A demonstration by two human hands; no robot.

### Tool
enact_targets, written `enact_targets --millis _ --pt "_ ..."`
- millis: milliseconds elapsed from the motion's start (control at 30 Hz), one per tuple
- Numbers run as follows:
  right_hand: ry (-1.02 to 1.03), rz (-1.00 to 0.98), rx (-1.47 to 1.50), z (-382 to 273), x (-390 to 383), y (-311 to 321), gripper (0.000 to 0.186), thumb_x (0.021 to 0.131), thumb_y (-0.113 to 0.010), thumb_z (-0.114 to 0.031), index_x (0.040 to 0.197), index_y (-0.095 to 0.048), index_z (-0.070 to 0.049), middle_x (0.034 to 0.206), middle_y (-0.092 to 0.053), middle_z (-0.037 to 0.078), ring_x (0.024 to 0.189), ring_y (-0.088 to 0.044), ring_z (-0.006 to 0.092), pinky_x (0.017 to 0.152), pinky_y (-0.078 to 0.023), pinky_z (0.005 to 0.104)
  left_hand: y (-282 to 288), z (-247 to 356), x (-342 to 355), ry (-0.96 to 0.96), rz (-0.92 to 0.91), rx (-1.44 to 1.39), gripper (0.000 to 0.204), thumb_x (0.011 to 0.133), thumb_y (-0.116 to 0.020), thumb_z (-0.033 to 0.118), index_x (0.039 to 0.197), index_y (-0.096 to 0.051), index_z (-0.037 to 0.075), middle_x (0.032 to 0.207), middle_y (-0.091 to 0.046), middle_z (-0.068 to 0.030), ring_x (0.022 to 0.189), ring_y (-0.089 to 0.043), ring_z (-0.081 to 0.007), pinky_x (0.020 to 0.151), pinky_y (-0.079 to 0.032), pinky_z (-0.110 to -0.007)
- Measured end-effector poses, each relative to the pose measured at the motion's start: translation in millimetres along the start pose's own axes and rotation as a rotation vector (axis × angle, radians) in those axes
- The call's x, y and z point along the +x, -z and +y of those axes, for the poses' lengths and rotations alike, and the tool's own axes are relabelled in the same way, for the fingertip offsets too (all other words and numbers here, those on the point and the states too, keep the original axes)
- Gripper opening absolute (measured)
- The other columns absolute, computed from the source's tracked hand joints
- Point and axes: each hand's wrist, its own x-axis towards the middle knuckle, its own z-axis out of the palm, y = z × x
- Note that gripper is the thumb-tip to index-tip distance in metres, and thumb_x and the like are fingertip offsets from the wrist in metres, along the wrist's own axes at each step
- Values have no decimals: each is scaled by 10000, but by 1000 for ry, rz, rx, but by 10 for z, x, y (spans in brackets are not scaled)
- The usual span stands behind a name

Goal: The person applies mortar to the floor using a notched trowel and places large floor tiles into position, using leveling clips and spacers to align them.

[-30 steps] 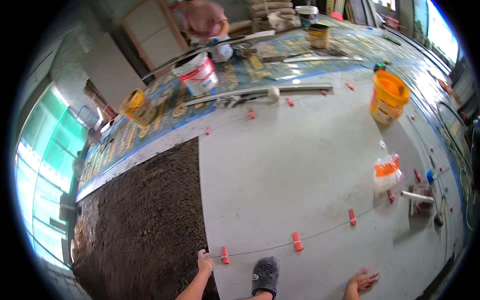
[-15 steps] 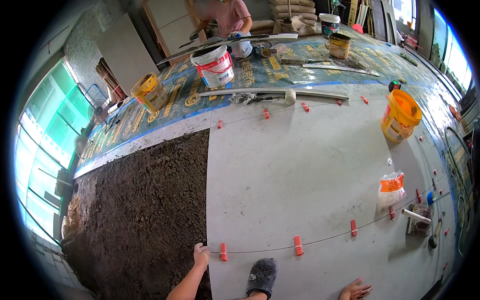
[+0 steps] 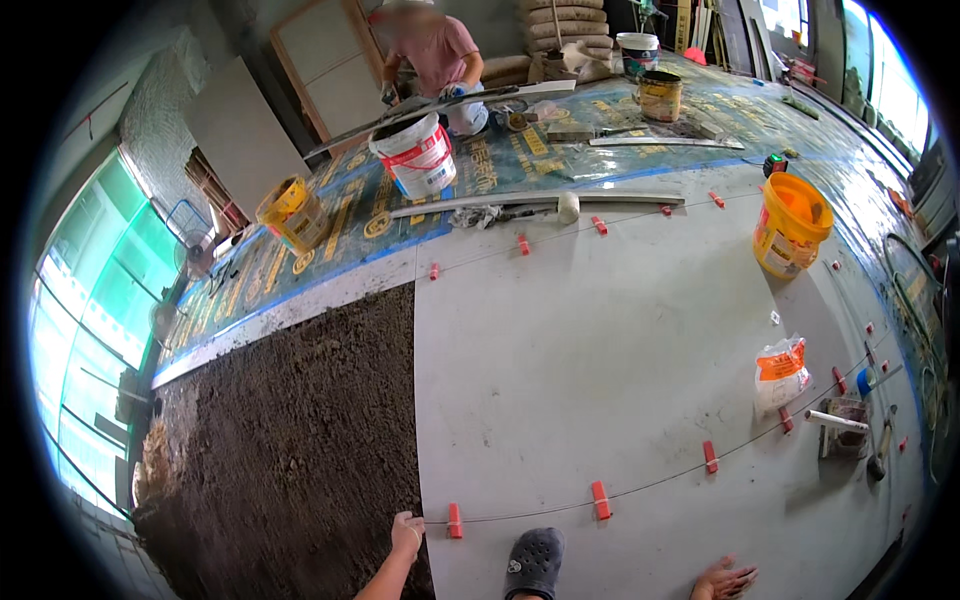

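My left hand has its fingers curled at the left edge of the pale large tiles, beside the dark, ridged mortar bed; what they grip is unclear. My right hand lies spread on the tile at the lower right. Between them is my foot in a grey clog. Red clips sit along the thin joint line crossing the tiles. A white and orange bag and a metal tool with a white roller-like handle lie at the right.
A yellow bucket stands on the tiles. Beyond, a white bucket and another yellow bucket stand on printed floor sheeting. A co-worker kneels by long strips near stacked sacks. A fan stands left.
The view has shifted a little as my head moves. Both my hands keep about the same places on the floor. The co-worker's arms have shifted slightly.
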Motion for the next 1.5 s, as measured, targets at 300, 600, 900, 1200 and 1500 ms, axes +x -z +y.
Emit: enact_targets --millis 300,600,900,1200,1500 --pt "-23 -51 51 -24 -1 133 685 839 -511 -481 1352 -362 -53 1391 -366 111 1232 -397 290 996 -327 420 -60 118 14 72 109 358 457 698 -591 83 1139 -543 -29 1015 -621 -197 956 -605 -275 809 -467 -340" --pt "-10 -69 79 -74 -11 238 701 827 -529 -479 1353 -358 -49 1388 -368 119 1222 -407 300 990 -333 425 -83 324 -144 37 116 441 409 717 -578 95 1111 -559 -15 965 -638 -181 926 -615 -269 804 -469 -332" --pt "5 -83 101 -50 61 -54 717 815 -546 -476 1354 -353 -46 1385 -371 128 1211 -418 310 984 -339 431 -105 162 -25 23 101 391 395 724 -589 115 1099 -547 -4 963 -638 -180 910 -618 -253 796 -477 -340" --pt "-144 -129 171 27 23 59 806 789 -515 -456 1388 -257 18 1453 -219 192 1368 -140 330 1104 -101 458 -299 819 -584 106 -573 -470 273 862 -580 59 1036 -582 -152 932 -627 -228 756 -631 -282 694 -555 -413" --pt "-106 66 267 432 505 544 774 782 -543 -437 1331 -304 53 1413 -250 205 1335 -173 342 1091 -77 509 -296 172 -568 370 -742 -302 437 908 -531 135 1309 -394 28 1134 -571 2 999 -535 -180 843 -460 -338"
